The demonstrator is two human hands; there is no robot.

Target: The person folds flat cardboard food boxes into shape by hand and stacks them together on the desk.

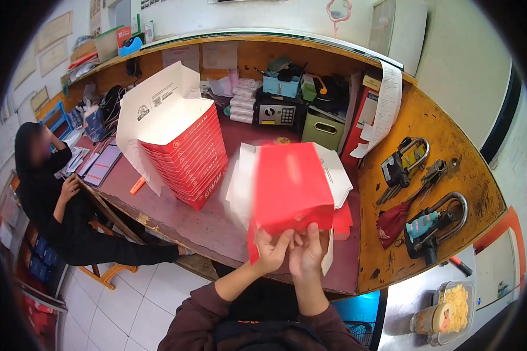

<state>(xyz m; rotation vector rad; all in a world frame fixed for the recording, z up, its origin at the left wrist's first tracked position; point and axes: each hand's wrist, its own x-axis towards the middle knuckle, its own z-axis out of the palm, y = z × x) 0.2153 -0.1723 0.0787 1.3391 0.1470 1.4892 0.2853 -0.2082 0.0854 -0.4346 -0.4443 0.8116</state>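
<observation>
A red cardboard box [293, 181], partly blurred, stands up from both my hands over the desk. My left hand [273, 248] pinches its lower edge near the middle. Just right of it, my right hand [307, 251] has its fingers bent against the same edge, thumb side up. Behind the box, white cardboard flaps [335, 178] stick out on the right, and more blurred white card shows on the left. A tall nested stack of red boxes [187, 158] with white insides leans on the desk to the left.
A seated person in black [58, 199] is at the far left. Padlocks [436, 225] and keys [433, 172] lie on the wooden side top. A small safe [276, 114] and green box [322, 130] stand behind. Food container [454, 310] sits lower right.
</observation>
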